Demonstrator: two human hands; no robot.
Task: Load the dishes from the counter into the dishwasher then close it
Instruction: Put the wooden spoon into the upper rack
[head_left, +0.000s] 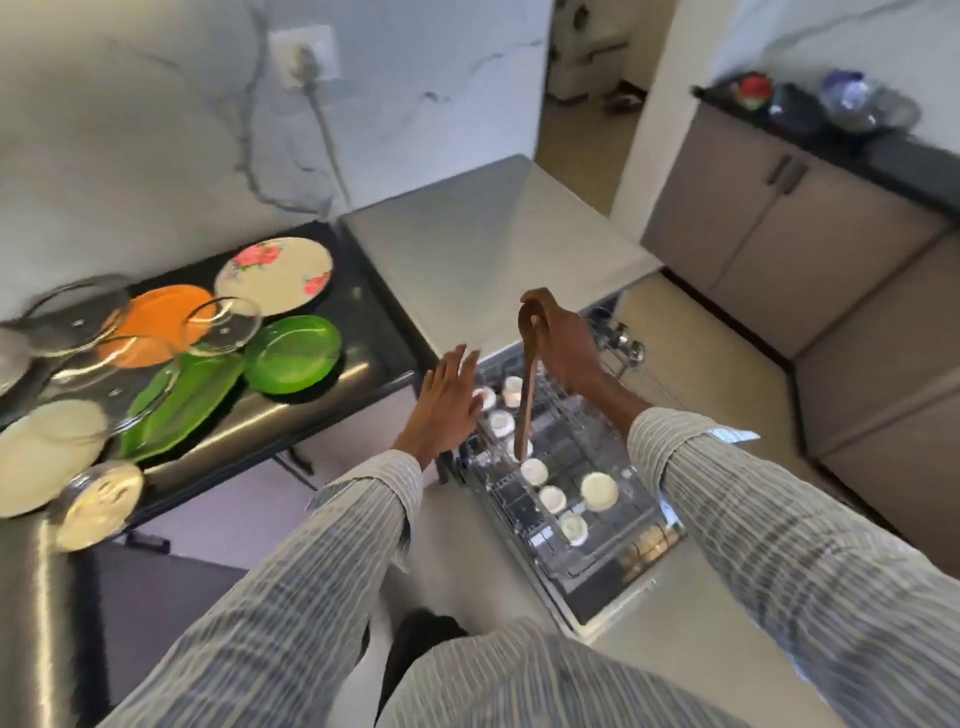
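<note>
Dishes (291, 353) are waiting on the left desk (374, 291) while I am lowering a wooden spoon (529, 395) into the rack (582, 467), right hand (563, 343) clamped on it, left hand (449, 400) spread, empty. Swinging low, it could be knocking the cups (600, 490).

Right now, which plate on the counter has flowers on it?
The cream plate at the back, nearest the wall, has pink flowers. The orange plate and green plate are plain.
</note>
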